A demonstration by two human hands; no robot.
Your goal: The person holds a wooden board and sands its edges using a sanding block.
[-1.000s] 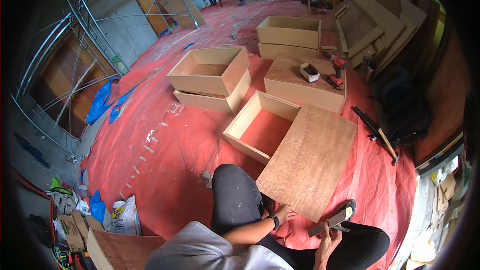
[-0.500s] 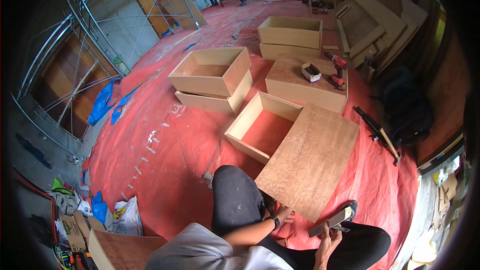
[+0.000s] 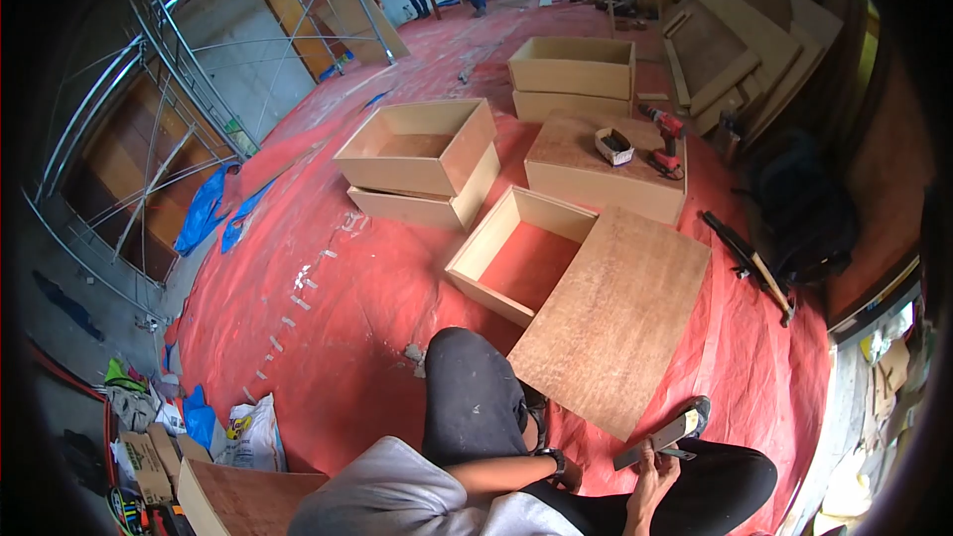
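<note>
My right hand (image 3: 650, 481) grips a flat tool (image 3: 670, 436) with a pale wooden-looking face and grey metal parts; its exact kind is unclear. The tool lies over my right leg near my shoe. My left hand (image 3: 569, 476), below a dark wristwatch, is low between my legs, shadowed, its fingers mostly hidden. In front of me a brown plywood panel (image 3: 620, 323) lies across the right part of a shallow wooden box frame (image 3: 481, 288), its near corner close to the tool. Red sheeting shows through the uncovered part of the frame.
Stacked wooden drawer boxes (image 3: 417, 149) stand ahead, with another pair (image 3: 571, 69) behind. A red drill (image 3: 668, 144) and a small box (image 3: 613, 146) sit on a panelled box. A hammer (image 3: 772, 288) lies right. Scaffolding (image 3: 164, 50) rises left; people work at a far table.
My left hand has drawn back from the panel's near edge, down toward my lap. My right hand keeps hold of the tool in about the same place.
</note>
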